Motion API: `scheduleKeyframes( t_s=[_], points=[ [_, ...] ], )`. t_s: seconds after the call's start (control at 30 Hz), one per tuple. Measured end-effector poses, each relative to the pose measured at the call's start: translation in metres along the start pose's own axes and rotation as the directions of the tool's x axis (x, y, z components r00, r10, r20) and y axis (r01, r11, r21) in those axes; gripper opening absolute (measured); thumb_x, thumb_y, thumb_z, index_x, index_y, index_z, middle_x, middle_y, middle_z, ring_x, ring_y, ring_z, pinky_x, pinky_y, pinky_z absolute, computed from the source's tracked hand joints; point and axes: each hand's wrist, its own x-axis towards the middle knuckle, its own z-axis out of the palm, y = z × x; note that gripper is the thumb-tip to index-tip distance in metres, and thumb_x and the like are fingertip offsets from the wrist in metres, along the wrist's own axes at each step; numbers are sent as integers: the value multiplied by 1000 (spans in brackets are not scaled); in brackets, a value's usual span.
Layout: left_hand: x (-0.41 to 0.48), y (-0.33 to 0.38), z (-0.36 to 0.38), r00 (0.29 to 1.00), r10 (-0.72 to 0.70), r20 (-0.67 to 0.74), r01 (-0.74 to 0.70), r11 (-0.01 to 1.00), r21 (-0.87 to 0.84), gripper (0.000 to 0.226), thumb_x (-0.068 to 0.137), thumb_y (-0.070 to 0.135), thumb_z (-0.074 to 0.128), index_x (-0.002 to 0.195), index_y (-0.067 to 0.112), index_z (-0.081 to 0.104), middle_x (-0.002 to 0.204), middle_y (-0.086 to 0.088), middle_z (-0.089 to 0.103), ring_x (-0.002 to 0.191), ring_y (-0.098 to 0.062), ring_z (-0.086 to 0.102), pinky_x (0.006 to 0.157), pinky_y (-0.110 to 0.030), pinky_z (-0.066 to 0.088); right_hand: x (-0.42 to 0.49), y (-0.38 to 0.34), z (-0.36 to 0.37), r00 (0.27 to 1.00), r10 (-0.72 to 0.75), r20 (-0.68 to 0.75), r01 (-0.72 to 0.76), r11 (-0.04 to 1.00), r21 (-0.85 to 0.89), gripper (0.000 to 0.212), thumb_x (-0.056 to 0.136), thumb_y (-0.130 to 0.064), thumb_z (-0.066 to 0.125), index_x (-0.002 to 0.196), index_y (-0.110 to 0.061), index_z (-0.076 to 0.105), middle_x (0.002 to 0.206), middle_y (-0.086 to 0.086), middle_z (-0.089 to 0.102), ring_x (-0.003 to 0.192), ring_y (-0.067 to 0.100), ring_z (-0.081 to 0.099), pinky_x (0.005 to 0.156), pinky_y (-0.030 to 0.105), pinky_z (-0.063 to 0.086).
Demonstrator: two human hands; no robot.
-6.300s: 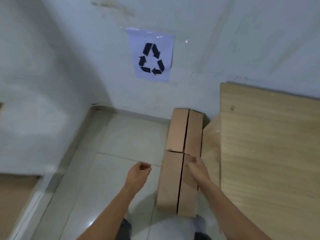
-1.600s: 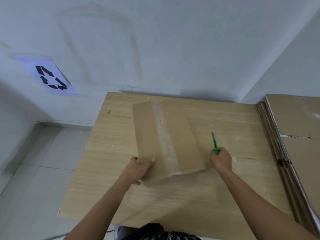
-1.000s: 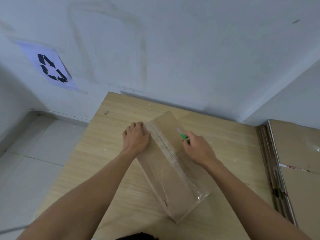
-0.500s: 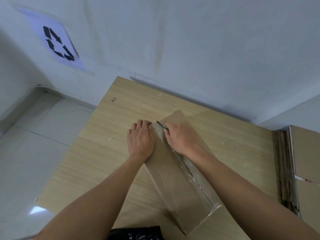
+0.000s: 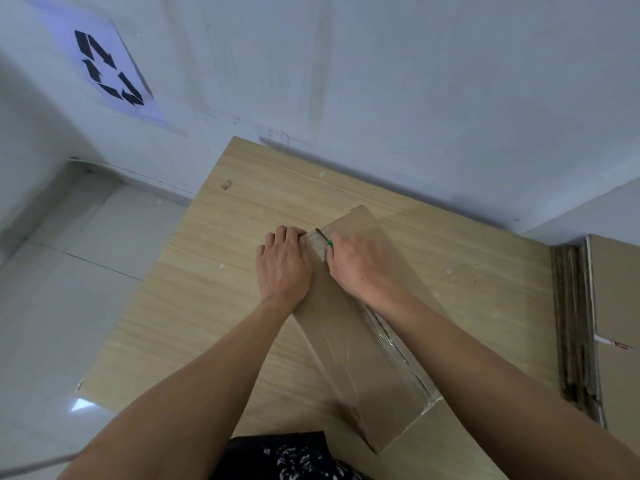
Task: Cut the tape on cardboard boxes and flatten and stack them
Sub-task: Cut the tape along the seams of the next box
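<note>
A long brown cardboard box (image 5: 360, 362) lies slantwise on the wooden table (image 5: 214, 271), with clear tape along its top seam. My left hand (image 5: 282, 266) presses flat on the box's far left side, fingers bent over its far edge. My right hand (image 5: 356, 265) grips a small green-handled cutter (image 5: 323, 237), whose blade tip sits on the tape at the box's far end.
A stack of flattened cardboard (image 5: 595, 323) lies at the table's right side. A recycling sign (image 5: 107, 67) hangs on the white wall behind. Tiled floor (image 5: 62, 289) lies left of the table.
The box was turned lengthwise away from me. My left hand moved to its far end and pressed down. My right hand brought the cutter to the tape there; little change in the last half second.
</note>
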Motion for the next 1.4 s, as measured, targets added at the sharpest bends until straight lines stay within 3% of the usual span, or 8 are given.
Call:
scheduleKeyframes(
  t_s=[0.17,0.4,0.5,0.57,0.8,1.13,1.23,1.4],
  points=[
    [0,2,-1,1000,-4,11,4,1000,-9,27,107,28,37,116,21,61,112,0,60,101,-24,53,85,-37,37,0,2,7,999,22,-27,-22,999,24,29,103,-33,39,120,-20,59,105,13,68,98,37,66,73,39,42],
    [-1,4,-2,1000,-19,23,19,1000,0,29,107,30,34,116,21,60,113,-1,60,101,-24,52,86,-38,37,-2,1,10,1000,29,8,-30,998,62,31,105,-32,38,125,-17,57,113,15,65,105,37,62,78,39,43],
    [0,3,-1,999,-20,29,20,1000,-2,30,108,31,33,116,21,60,113,-1,59,101,-24,52,86,-38,37,-3,2,10,999,30,14,-30,997,67,30,104,-31,38,125,-19,57,111,14,66,104,37,63,73,37,36],
    [-1,3,-1,999,-18,27,18,1000,-2,30,108,31,33,115,21,60,113,-1,60,101,-25,53,86,-38,37,-4,3,11,999,32,17,-33,998,56,31,104,-31,39,126,-20,57,110,14,67,102,37,64,75,37,41],
    [1,2,0,1000,-13,26,13,1000,-3,28,107,31,34,114,21,59,113,-1,60,101,-25,53,86,-38,37,-1,6,12,997,49,61,-53,995,81,30,101,-32,41,105,-15,66,98,14,70,91,36,67,77,40,50],
    [1,1,1,1000,-8,11,8,1000,6,27,108,29,36,113,20,60,113,-2,60,101,-26,53,83,-36,33,-7,12,20,989,46,139,-62,992,114,26,96,-28,44,92,-14,65,93,16,70,88,37,66,78,42,55],
    [3,1,0,1000,-12,13,12,1000,11,27,108,29,35,113,21,60,113,-1,60,101,-25,53,82,-36,32,-15,17,24,982,47,182,-69,991,115,23,96,-27,42,93,-15,62,98,17,68,96,38,63,84,45,53],
    [3,-1,0,1000,4,18,-4,1000,10,28,108,30,33,113,20,59,115,-2,60,103,-26,53,84,-38,34,-47,30,23,987,30,158,-34,999,25,29,101,-31,39,105,-14,63,105,14,66,101,35,63,73,37,38]
  ],
)
